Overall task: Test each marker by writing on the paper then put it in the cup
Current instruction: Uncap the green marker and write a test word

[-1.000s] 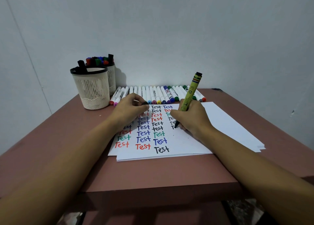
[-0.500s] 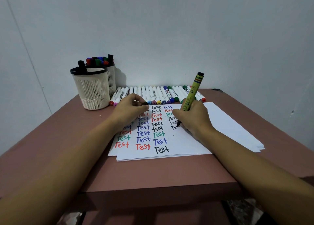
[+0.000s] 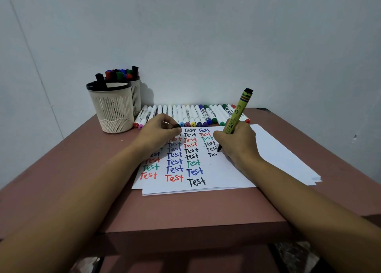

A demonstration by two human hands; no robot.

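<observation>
**Mid-word, black tip on paper**

My right hand (image 3: pixel 237 142) is curled round the yellow-green marker (image 3: pixel 237 112). Its barrel leans away from me and its black tip touches the paper (image 3: pixel 278 155) just after "Tes". My left hand (image 3: pixel 158 134) rests on the sheet's far left part, pinching a black cap (image 3: pixel 176 126). A row of markers (image 3: pixel 185 115) lies along the table's (image 3: pixel 61 169) far edge. The cup (image 3: pixel 112 109) stands at the far left corner, well apart from the marker.
</observation>
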